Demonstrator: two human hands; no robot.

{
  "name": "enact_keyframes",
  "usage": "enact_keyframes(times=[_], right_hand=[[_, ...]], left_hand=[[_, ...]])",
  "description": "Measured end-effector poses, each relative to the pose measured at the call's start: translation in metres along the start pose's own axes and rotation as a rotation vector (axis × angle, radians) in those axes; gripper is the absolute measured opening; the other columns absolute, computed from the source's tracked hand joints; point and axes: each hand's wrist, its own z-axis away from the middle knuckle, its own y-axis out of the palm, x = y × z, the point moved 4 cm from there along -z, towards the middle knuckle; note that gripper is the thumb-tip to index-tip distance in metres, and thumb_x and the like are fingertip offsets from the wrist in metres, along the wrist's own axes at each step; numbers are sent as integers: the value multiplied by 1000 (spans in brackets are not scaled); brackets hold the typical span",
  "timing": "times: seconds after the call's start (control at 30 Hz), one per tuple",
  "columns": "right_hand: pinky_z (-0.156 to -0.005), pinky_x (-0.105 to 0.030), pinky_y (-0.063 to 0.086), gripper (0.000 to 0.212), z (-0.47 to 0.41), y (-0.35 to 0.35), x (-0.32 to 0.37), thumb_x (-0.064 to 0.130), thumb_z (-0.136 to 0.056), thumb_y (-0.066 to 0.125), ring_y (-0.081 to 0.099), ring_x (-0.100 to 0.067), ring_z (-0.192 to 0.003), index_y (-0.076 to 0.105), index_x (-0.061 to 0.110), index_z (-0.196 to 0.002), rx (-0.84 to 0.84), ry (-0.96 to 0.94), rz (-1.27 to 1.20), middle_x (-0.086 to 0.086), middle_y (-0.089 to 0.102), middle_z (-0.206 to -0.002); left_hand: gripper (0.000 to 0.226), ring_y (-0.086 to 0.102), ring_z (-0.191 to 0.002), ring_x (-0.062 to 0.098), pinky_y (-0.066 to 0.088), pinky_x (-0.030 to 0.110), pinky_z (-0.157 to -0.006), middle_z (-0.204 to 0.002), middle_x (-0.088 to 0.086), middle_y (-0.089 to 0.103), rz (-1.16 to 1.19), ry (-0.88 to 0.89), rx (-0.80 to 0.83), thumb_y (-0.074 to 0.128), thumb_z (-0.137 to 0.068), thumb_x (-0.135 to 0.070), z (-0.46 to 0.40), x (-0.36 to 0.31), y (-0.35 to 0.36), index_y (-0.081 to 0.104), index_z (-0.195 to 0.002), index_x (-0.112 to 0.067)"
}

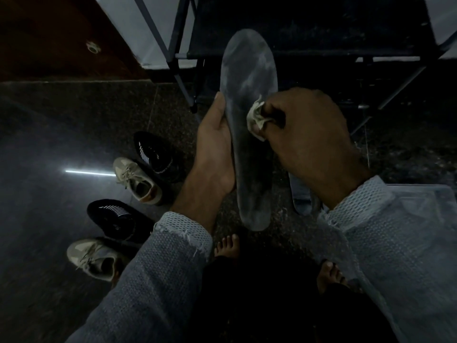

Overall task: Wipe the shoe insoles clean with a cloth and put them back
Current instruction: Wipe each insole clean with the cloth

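A long dark grey insole (248,78) with pale smudges stands nearly upright in the middle of the view, toe end up. My left hand (215,147) grips its left edge, thumb along the rim. My right hand (309,134) pinches a small crumpled beige cloth (257,118) and presses it against the insole's right side near the middle. A second insole (300,194) lies on the floor, partly hidden beneath my right wrist.
Two beige sneakers (137,179) (95,259) and two black shoes (157,154) (116,219) sit on the dark stone floor at the left. A dark metal-framed rack (296,28) stands ahead. My bare feet (227,246) are below the insole.
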Motion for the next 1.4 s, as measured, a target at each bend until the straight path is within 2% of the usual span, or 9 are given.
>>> enact_keyframes(times=[0.23, 0.4, 0.6, 0.73, 0.83, 0.97, 1.07, 1.3, 1.4], right_hand=[[-83, -40, 40, 22, -9, -12, -19, 29, -91, 55, 54, -31, -99, 68, 17, -105, -213, 44, 176, -9, 63, -104], [-73, -34, 53, 18, -11, -4, -15, 26, -86, 69, 64, -10, -74, 74, 9, -85, 100, -30, -219, -2, 70, -80], [-69, -30, 57, 19, -13, -8, -18, 33, -87, 67, 64, -4, -76, 73, 16, -93, -119, 45, -268, 7, 69, -86], [-51, -14, 51, 16, -11, -8, -11, 30, -86, 70, 63, 1, -67, 71, 15, -88, 74, 24, -372, 13, 65, -78], [-58, -22, 53, 19, -10, -5, -6, 29, -85, 72, 65, -4, -71, 73, 10, -88, 146, 2, -367, 6, 69, -80], [-80, -26, 54, 15, -13, 0, -13, 29, -86, 69, 65, -2, -84, 73, 16, -93, -76, 67, -339, 8, 70, -90], [-79, -28, 55, 16, -15, -3, -16, 29, -87, 67, 65, -3, -84, 73, 17, -94, -166, 78, -285, 8, 71, -91], [-70, -11, 50, 17, -16, -9, -15, 30, -84, 72, 63, 2, -76, 74, 14, -88, 26, 32, -333, 10, 68, -82], [-78, -27, 56, 17, -18, -11, -25, 31, -86, 67, 65, -4, -82, 72, 17, -92, -140, 94, -227, 6, 70, -89]], left_hand=[[48, 69, -80, 19, 57, 30, -78, -89, 7, 72, -78, -55, 17, 31, -101, -45, 5, 14, 9, 64, -106, -11], [47, 71, -84, 22, 58, 33, -80, -95, 11, 72, -62, -27, 4, 32, -102, -42, 5, 9, 7, 63, -111, -8], [44, 71, -78, 19, 59, 31, -69, -88, 9, 73, -75, -72, 35, 31, -103, -40, 9, 15, 15, 62, -108, -9], [45, 72, -78, 19, 59, 29, -66, -87, 10, 73, -51, -57, 22, 30, -103, -38, 9, 15, 13, 64, -103, -8], [47, 72, -81, 19, 59, 28, -67, -91, 10, 73, -52, -39, 8, 27, -104, -40, 8, 12, 12, 63, -105, -9], [49, 71, -84, 16, 59, 28, -74, -91, 7, 74, -132, -30, 19, 23, -104, -42, 8, 17, 14, 61, -112, -11], [50, 72, -83, 16, 59, 28, -71, -92, 6, 74, -158, -52, 26, 23, -104, -43, 8, 21, 15, 61, -112, -11], [48, 72, -86, 18, 59, 30, -66, -95, 6, 74, -193, -51, 23, 24, -104, -44, 5, 19, 12, 62, -110, -16], [48, 71, -89, 18, 59, 31, -73, -99, 4, 73, -257, -80, 33, 26, -103, -47, 5, 25, 12, 63, -111, -17]])
